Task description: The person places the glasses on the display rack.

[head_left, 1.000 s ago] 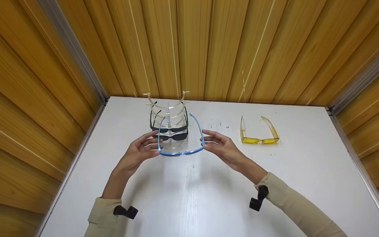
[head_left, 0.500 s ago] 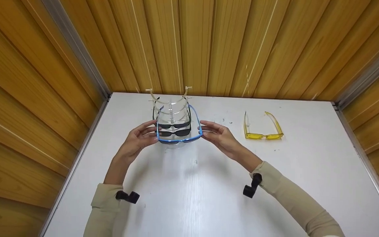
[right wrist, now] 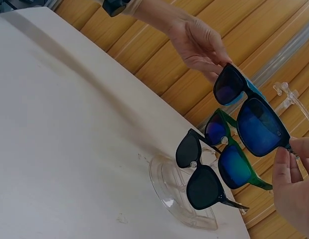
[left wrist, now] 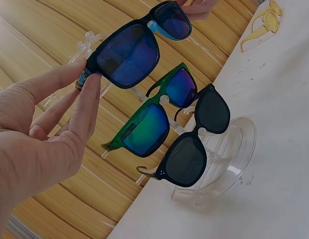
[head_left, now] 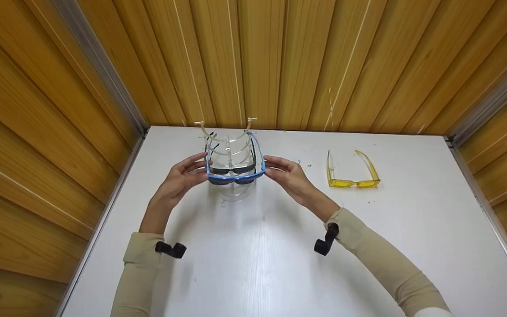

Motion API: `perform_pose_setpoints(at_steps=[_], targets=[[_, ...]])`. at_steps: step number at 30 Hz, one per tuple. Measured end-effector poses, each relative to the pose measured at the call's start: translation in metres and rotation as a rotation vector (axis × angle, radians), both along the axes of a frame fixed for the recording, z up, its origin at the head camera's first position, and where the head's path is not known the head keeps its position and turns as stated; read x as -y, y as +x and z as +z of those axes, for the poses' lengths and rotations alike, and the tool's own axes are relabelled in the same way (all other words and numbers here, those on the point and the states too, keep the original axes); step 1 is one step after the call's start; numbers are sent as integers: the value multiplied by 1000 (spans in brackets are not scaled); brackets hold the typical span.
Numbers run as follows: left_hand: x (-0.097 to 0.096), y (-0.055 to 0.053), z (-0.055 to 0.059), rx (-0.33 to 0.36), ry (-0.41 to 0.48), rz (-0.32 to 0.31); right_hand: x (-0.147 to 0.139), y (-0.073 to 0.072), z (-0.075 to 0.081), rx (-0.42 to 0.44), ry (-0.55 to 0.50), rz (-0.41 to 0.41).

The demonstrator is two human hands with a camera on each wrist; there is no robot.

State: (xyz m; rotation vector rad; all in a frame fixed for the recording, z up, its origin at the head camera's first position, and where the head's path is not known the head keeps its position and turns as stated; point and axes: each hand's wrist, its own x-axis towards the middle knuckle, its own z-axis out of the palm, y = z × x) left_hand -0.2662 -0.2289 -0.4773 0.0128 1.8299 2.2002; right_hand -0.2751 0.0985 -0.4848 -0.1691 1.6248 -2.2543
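Observation:
Both hands hold a pair of blue-framed sunglasses [head_left: 236, 179] with dark blue lenses, one at each side. My left hand [head_left: 178, 179] pinches one temple near its hinge, thumb in front and fingers behind. At the other hinge my right hand [head_left: 292, 178] pinches likewise. The blue pair is in front of a clear display stand [left wrist: 244, 154]. Below it on the stand sit green-framed sunglasses [left wrist: 149, 129] with mirrored lenses. Lowest are black sunglasses [right wrist: 202, 186] with grey lenses. Whether the blue pair touches the stand I cannot tell.
Yellow glasses [head_left: 354, 183] lie on the white table [head_left: 253, 264], right of the stand, temples pointing to the back. Wood-look panels [head_left: 262, 66] wall the table at the back and sides. The stand's upper arms [head_left: 226, 137] rise near the back panel.
Both hands have carried the blue sunglasses forward, toward the stand, with the grip unchanged. The blue frame now overlaps the stand's lower pairs in the head view. The yellow glasses stay put.

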Motion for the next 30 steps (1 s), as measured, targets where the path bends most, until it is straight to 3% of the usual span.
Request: perform_pose_setpoints(at_steps=[10,21,30], targets=[[-1,-10,8,9,-5,43,9,-10,7,3,-21,-56],[-2,-15,7,18,45,133,21,-19,9,51,20,-105],[-5,-26,7,26,48,189,28,-28,6,51,31,-109]])
